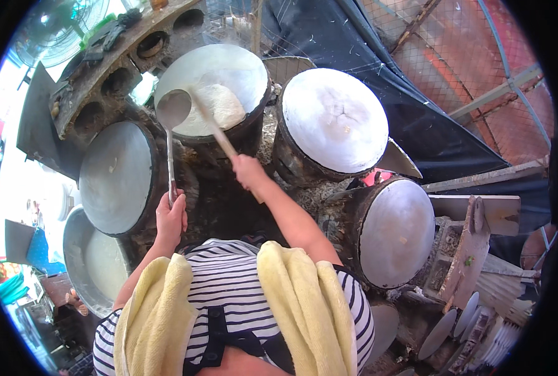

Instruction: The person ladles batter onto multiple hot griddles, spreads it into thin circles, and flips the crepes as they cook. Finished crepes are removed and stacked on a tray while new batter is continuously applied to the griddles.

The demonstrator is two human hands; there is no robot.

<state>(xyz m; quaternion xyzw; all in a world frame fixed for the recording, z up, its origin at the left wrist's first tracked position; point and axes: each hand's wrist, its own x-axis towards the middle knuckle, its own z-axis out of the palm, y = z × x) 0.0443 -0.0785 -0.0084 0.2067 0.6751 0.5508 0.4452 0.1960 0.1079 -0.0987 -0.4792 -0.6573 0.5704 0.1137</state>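
Note:
My left hand (172, 216) grips the long handle of a metal ladle (173, 108), its round bowl over the left part of the back griddle (226, 62). My right hand (249, 172) is closed round a pale wooden stick (219, 130), angled up and left across that griddle, its far end beside the ladle. A cream-coloured, soft-looking layer (224, 103) lies on the griddle under the stick; whether it is batter or dough I cannot tell. The griddle sits on a blackened drum-like stove.
More round griddles stand at left (113, 175), back right (335, 106) and right (395, 232). A large metal basin (97, 263) is lower left, a sooty slab with holes (119, 81) and fan (56, 31) back left, dark sheeting (410, 125) and wire mesh (460, 56) back right.

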